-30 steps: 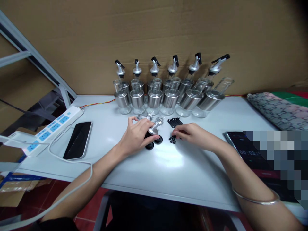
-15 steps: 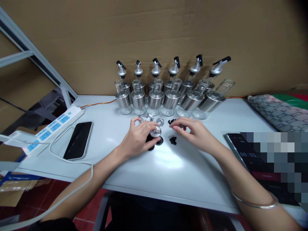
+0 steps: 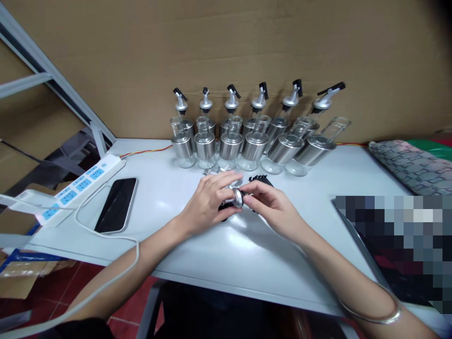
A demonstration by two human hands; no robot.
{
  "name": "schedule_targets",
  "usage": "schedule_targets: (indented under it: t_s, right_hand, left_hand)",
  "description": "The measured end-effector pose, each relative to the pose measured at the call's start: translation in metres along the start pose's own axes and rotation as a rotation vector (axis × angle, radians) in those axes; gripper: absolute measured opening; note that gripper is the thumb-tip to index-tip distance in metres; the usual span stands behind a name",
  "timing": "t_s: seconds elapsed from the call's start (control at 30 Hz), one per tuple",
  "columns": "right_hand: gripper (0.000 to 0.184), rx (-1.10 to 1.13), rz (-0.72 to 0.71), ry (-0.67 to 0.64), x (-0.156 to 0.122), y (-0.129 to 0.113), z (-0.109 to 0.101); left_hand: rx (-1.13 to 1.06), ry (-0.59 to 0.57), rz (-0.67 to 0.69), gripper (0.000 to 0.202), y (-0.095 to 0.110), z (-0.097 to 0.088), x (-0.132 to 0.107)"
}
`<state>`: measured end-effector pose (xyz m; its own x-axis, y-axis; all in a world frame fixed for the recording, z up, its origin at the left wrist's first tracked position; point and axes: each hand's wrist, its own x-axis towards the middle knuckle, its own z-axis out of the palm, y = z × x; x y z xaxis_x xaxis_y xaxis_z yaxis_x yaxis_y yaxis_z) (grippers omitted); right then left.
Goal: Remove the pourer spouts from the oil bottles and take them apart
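My left hand (image 3: 205, 202) is closed on a silver bottle pourer top (image 3: 238, 197), tipped sideways so its round base faces right. Thumb and fingertips of my right hand (image 3: 275, 205) pinch together at that base, against a dark part there; whether they hold a separate small piece is hidden. Beyond my right hand lie several small black pieces (image 3: 259, 178), partly covered by it. Under my left hand, dark stoppers show only in part. More silver pourer parts (image 3: 221, 170) lie just behind its fingers.
Several steel-sleeved glass bottles (image 3: 231, 147) with bare necks stand in front of a row topped with pourers (image 3: 232, 98). A phone (image 3: 116, 205) and power strip (image 3: 83, 186) lie left, with a white cable over my left forearm. A partly blurred dark device lies right.
My right hand has moved left from the small black pieces to the pourer top. My left hand has turned the pourer top sideways, its base now toward my right fingers.
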<state>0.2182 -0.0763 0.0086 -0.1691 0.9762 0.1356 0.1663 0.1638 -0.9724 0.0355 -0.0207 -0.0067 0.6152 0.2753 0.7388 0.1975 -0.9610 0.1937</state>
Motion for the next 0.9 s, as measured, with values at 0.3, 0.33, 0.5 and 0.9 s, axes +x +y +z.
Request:
schedule_targets:
  t_s: [0.3, 0.33, 0.5, 0.9]
  right_hand:
    - [0.017, -0.004, -0.023, 0.022, -0.003, 0.008, 0.009]
    - [0.016, -0.011, -0.037, 0.011, -0.004, 0.009, 0.009]
    - [0.008, -0.088, -0.092, -0.015, -0.005, 0.004, 0.009]
    - [0.013, -0.075, -0.088, 0.026, -0.005, 0.0, 0.005]
  left_hand:
    - [-0.052, -0.041, -0.045, 0.033, 0.004, -0.001, -0.002]
    - [-0.051, -0.051, -0.044, 0.033, 0.004, -0.001, -0.002]
    - [-0.078, -0.037, -0.01, 0.035, 0.006, -0.002, -0.002]
    - [-0.171, 0.046, -0.062, 0.029, 0.01, 0.004, -0.001]
